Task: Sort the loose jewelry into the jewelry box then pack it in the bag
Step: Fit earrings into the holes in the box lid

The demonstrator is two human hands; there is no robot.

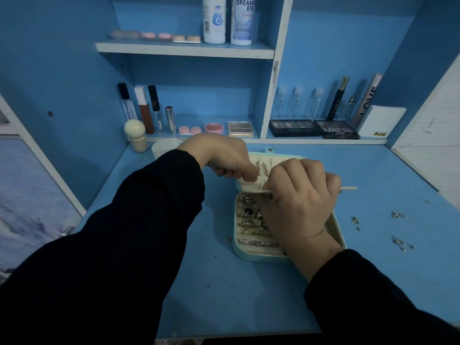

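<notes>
A small mint jewelry box [240, 252] lies open in the middle of the blue desk. Several rings [249, 215] sit in its cream slots, and a chain lies in the front slot. Its cream earring panel [251, 189] stands up at the back with earrings hanging on it. My left hand [224, 158] pinches something small at the panel's face. My right hand [298, 202] pinches the panel's lower edge and hides the box's right half. Loose earrings [398, 242] lie on the desk to the right. No bag is in view.
A thin wooden stick [348, 188] pokes out behind my right hand. Shelves at the back hold lip products [144, 110], a compact [213, 127], eyeshadow palettes [337, 129], clear bottles and two lens-solution bottles [214, 18]. A white round dish [164, 148] sits behind my left wrist.
</notes>
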